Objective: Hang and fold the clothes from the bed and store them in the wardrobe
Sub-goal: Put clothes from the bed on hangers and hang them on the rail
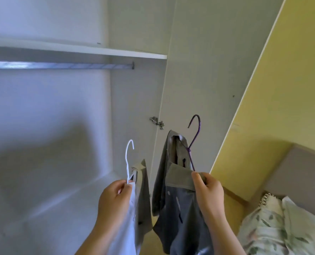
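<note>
I face the open white wardrobe. My left hand (pixel 114 197) pinches the neck of a white hanger (pixel 128 159) that carries a white shirt (pixel 127 223) with a grey-olive collar. My right hand (pixel 207 188) grips the shoulder of a grey-blue shirt (pixel 178 218) hung on a purple hanger (pixel 194 142), whose hook points up. Both garments hang below my hands, well under the metal hanging rail (pixel 61 64), which is bare.
A white shelf (pixel 116 52) sits just above the rail. The open wardrobe door (pixel 199 70) with its hinge (pixel 157 122) stands to the right, a yellow wall beyond it. The bed with a floral cover (pixel 282 227) lies at the lower right.
</note>
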A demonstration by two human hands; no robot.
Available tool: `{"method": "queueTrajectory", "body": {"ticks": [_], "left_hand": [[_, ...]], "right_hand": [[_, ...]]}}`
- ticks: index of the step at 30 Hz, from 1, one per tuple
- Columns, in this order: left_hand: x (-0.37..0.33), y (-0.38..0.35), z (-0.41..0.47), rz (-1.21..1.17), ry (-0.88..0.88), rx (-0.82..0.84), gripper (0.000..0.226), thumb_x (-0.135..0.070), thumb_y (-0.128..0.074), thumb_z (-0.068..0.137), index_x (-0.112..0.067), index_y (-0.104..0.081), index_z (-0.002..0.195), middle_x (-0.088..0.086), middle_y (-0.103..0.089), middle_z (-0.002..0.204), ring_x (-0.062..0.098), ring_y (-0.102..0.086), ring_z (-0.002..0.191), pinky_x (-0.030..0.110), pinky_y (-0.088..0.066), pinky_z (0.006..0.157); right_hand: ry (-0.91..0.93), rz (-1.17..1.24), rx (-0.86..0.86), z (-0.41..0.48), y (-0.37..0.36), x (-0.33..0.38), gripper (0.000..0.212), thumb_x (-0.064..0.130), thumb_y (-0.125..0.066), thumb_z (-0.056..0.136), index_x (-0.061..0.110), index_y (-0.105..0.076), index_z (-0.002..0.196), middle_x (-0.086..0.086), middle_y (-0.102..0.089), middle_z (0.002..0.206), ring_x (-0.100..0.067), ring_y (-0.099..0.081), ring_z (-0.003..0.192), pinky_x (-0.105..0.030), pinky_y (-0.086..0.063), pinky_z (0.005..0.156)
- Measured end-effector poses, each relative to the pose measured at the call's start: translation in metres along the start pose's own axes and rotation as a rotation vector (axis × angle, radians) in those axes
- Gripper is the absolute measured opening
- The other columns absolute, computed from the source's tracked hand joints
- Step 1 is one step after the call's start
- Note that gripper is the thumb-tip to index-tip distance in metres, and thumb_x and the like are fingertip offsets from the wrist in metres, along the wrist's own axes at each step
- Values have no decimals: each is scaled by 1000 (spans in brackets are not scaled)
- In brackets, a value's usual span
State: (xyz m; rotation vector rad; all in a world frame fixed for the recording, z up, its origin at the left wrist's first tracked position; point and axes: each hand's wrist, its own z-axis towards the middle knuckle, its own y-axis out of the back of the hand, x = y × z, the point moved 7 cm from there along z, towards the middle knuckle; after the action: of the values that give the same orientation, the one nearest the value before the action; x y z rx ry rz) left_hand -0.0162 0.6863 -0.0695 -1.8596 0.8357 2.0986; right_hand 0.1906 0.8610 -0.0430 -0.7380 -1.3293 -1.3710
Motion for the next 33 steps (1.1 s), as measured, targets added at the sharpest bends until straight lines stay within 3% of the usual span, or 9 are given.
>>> {"method": "queueTrajectory", "body": {"ticks": [2,5,11,13,16,19,22,29,33], "left_hand": [[5,11,14,-2,15,-65,23,-17,-59,93,-1,-68,79,22,-58,69,17,-49,61,27,-33,57],[6,24,30,13,22,-139,21,-20,-56,96,-10,-69,83,1,-56,61,13,-50,60,11,-34,52],[9,59,80,85,59,-298,20,-19,-52,98,-13,-65,84,-4,-49,60,12,-46,52,9,-35,44],[11,68,93,42,95,-332,20,-19,-52,99,-8,-66,90,-1,-54,65,13,-53,50,8,-40,42],[8,78,108,85,109,-388,25,-23,-52,99,-5,-68,103,3,-61,78,10,-56,62,10,-42,53],[1,89,117,109,110,-466,19,-22,-51,99,-14,-67,93,5,-63,82,9,-56,69,12,-39,57],[-5,101,118,149,115,-528,21,-23,-52,98,-15,-66,85,7,-65,82,17,-60,74,18,-41,60],[3,142,126,242,109,-689,22,-20,-52,97,-10,-68,85,6,-65,79,16,-59,73,14,-39,59],[11,174,149,265,96,-738,22,-17,-54,95,-5,-69,84,13,-66,81,23,-59,72,18,-39,59]], "right_hand": [[13,-18,55,18,-25,4,32,24,-56,95,-1,-65,77,-19,-59,67,-8,-44,53,-19,-34,46],[38,-21,120,42,-63,12,29,25,-55,95,7,-67,77,-9,-62,66,-12,-49,56,-15,-36,44],[93,7,285,87,-139,30,32,24,-56,95,2,-63,73,-17,-60,70,-13,-47,57,-16,-34,45],[121,36,328,102,-157,36,36,23,-56,96,4,-57,65,-10,-51,60,-12,-43,54,-15,-32,43],[138,88,418,124,-183,47,38,23,-57,95,9,-53,60,0,-46,56,-9,-40,50,-15,-33,44],[151,126,511,138,-213,58,39,23,-56,96,11,-51,60,-2,-45,56,-9,-42,52,-25,-35,51],[147,156,610,144,-244,64,35,25,-54,97,2,-62,71,-12,-59,68,-22,-56,66,-29,-43,60],[190,135,741,143,-320,84,25,27,-52,99,21,-64,79,4,-62,75,-11,-57,76,-20,-42,70],[254,141,758,138,-357,104,27,25,-54,99,29,-58,72,9,-59,73,-9,-56,73,-13,-37,64]]}}
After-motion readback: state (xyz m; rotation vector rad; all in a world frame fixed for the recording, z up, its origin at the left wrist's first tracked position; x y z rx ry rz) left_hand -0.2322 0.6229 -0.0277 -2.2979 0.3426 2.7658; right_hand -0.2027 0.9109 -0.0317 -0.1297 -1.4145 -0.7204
